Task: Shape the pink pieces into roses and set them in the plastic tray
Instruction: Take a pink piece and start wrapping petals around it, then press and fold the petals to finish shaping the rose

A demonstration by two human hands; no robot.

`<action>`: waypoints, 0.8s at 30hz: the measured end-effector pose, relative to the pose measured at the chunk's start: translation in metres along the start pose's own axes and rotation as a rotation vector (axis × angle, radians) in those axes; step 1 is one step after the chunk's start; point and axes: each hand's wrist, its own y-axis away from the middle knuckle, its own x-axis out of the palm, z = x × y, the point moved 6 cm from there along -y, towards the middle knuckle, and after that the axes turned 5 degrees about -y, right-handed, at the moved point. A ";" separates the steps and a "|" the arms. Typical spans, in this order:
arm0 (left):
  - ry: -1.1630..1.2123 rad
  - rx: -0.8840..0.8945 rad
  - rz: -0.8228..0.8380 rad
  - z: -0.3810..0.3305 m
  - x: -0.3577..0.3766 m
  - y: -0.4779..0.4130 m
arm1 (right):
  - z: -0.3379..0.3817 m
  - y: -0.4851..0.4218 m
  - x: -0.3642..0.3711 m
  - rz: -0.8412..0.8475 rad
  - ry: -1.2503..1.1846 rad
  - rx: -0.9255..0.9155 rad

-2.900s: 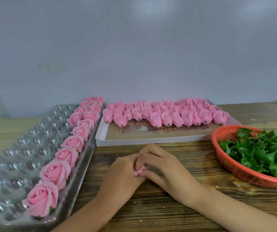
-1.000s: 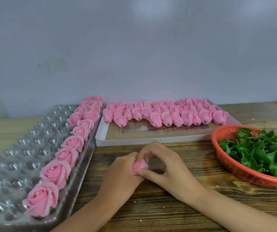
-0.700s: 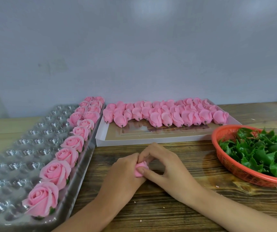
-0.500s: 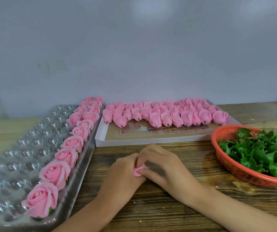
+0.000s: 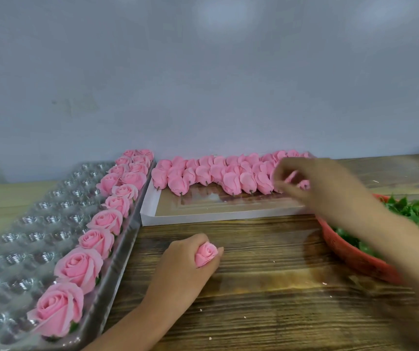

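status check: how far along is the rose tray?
Done: finished roses line one edge of the plastic tray; most cells sit empty. In hand: left hand grips a half-built rose; right hand, blurred, is over the pink pieces in the white box. Left: many pieces unshaped.

Table (image 5: 266, 287) bears plastic tray (image 5: 13, 224), box (image 5: 203, 219), basket (image 5: 355, 260)

Soft even light; glare on plastic tray (image 5: 26, 224); right hand (image 5: 312, 183) motion-blurred; wide-angle bowing at edges.
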 end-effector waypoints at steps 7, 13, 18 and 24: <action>-0.031 0.012 0.009 -0.002 -0.001 0.001 | -0.130 0.002 -0.055 0.157 0.280 0.450; -0.041 0.005 0.019 -0.002 0.000 0.002 | -0.175 0.001 -0.040 0.257 0.321 0.479; -0.037 0.009 0.016 -0.001 0.000 0.002 | -0.174 -0.002 -0.041 0.196 0.404 0.434; 0.016 0.005 -0.057 0.000 -0.005 0.000 | -0.160 -0.003 -0.065 -0.054 0.267 0.420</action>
